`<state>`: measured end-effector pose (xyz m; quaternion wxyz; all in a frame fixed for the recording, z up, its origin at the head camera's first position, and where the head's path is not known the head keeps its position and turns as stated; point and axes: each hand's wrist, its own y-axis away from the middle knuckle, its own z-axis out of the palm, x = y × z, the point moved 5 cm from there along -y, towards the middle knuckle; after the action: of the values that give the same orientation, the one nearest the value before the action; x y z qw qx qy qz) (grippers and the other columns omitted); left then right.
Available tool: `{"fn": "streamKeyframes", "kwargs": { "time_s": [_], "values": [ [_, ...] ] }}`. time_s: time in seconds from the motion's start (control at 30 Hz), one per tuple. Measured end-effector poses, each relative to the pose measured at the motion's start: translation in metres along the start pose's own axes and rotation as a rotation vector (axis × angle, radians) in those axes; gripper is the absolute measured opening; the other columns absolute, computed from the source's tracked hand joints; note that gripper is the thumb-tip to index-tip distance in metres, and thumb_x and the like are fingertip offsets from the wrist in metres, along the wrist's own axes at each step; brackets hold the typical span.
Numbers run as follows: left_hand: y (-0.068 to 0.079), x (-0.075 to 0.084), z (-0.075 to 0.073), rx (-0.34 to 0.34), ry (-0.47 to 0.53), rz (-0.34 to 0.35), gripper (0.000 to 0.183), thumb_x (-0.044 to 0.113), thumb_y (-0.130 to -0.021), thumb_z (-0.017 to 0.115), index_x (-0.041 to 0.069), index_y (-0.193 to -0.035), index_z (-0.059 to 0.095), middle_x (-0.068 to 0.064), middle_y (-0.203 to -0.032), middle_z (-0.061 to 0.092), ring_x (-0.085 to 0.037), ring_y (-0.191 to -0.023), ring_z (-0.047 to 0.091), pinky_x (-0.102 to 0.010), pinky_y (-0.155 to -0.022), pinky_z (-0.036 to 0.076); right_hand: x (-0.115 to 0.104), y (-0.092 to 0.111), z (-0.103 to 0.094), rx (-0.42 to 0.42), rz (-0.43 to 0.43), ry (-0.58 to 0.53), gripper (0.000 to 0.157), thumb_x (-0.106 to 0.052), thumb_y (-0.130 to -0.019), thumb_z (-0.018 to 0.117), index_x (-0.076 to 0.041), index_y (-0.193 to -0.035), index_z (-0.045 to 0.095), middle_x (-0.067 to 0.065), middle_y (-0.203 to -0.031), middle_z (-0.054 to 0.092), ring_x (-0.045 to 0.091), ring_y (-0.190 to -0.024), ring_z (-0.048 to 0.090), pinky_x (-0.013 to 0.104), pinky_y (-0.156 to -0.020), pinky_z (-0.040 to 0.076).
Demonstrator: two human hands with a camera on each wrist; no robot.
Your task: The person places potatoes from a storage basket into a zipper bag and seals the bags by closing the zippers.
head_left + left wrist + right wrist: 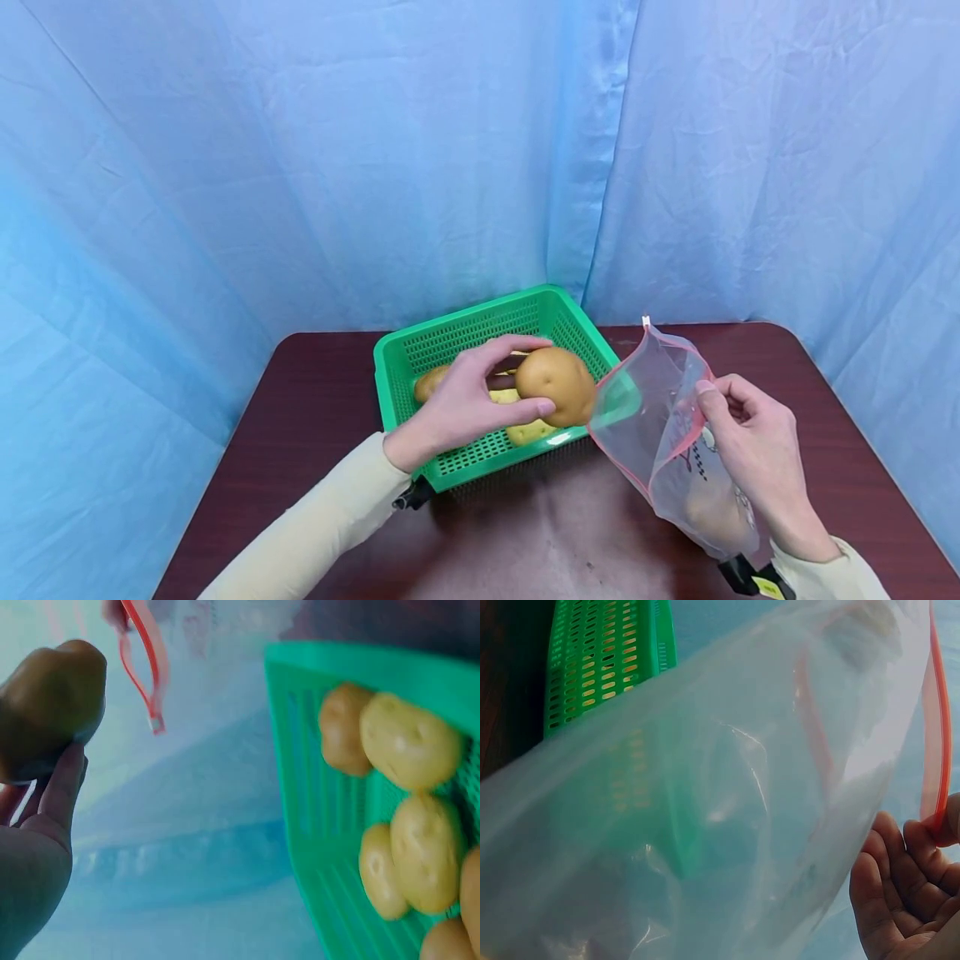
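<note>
Above the green basket's right side, my left hand (476, 392) grips a large brown potato (558, 385) between thumb and fingers. In the left wrist view that potato (56, 705) is dark and held near the bag's opening. My right hand (761, 442) pinches the red rim of a clear zip bag (637, 425), whose mouth gapes toward the potato. Low inside the bag a brownish rounded thing (716, 512) shows blurred through the plastic. In the right wrist view the curled fingers (907, 877) hold the bag's red strip (939, 750).
A green perforated basket (382, 375) stands on the dark red table (315, 433), left of the bag. Several potatoes lie in it, some yellow (427, 851) and some brown (345, 727). Blue curtains (420, 167) hang behind and at both sides.
</note>
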<state>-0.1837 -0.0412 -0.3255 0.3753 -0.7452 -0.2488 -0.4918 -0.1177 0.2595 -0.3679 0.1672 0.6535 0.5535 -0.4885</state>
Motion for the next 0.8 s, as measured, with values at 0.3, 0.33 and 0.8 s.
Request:
{"fn": "streamKeyframes", "kwargs": {
  "time_s": [0.3, 0.33, 0.8],
  "values": [
    [-0.009, 0.008, 0.033, 0.044, 0.128, 0.097, 0.055, -0.001, -0.087, 0.079, 0.004, -0.137, 0.057, -0.006, -0.133, 0.058, -0.016, -0.113, 0.066, -0.039, -0.094, 0.058, -0.002, 0.001, 0.000, 0.002, 0.010, 0.012, 0.024, -0.020, -0.103, 0.065, -0.009, -0.083, 0.070, -0.005, -0.061, 0.057, 0.011, -0.051, 0.042, 0.029, -0.044, 0.031],
    [-0.011, 0.008, 0.037, 0.045, 0.134, 0.105, 0.056, -0.002, -0.087, 0.079, 0.003, -0.138, 0.057, -0.007, -0.134, 0.058, -0.015, -0.114, 0.065, -0.039, -0.094, 0.058, -0.002, 0.001, 0.000, 0.002, 0.011, 0.013, 0.024, -0.020, -0.103, 0.065, -0.009, -0.082, 0.070, -0.006, -0.062, 0.059, 0.011, -0.051, 0.042, 0.029, -0.044, 0.031],
    [-0.030, -0.007, 0.082, 0.083, -0.112, 0.066, 0.054, 0.018, -0.089, 0.083, 0.012, -0.138, 0.061, 0.001, -0.124, 0.057, -0.003, -0.105, 0.058, -0.019, -0.087, 0.056, -0.001, 0.005, 0.000, 0.007, 0.002, 0.002, 0.022, -0.019, -0.103, 0.065, -0.009, -0.083, 0.069, 0.003, -0.063, 0.057, 0.011, -0.053, 0.043, 0.027, -0.048, 0.034]
  ]
}}
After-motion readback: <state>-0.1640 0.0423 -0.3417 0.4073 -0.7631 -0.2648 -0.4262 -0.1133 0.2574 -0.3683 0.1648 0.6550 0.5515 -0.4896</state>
